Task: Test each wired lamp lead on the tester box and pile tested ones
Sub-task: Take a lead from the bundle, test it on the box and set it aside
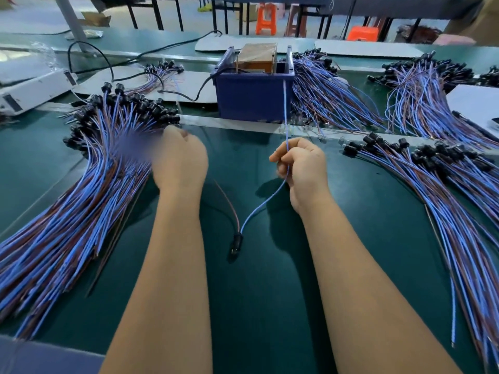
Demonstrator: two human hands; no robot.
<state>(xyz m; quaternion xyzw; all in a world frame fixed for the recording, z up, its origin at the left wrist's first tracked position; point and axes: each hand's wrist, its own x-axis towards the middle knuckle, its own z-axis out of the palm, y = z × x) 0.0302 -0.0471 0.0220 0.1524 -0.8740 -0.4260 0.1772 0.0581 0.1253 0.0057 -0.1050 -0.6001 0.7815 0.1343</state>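
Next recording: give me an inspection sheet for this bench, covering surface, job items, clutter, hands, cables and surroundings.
Surface: dark green bench mat, bare between the forearms.
Job's things: blue tester box at centre back; large lead pile on the left; another lead pile on the right; more bundles behind the box.
Clutter: white device at far left.
Grips: left hand curled at the left pile's edge, contents blurred; right hand pinches a blue wire running up to the box, its black lamp holder near the mat.
Cables: black power cord loops behind the box.
Surroundings: orange stools, table legs.
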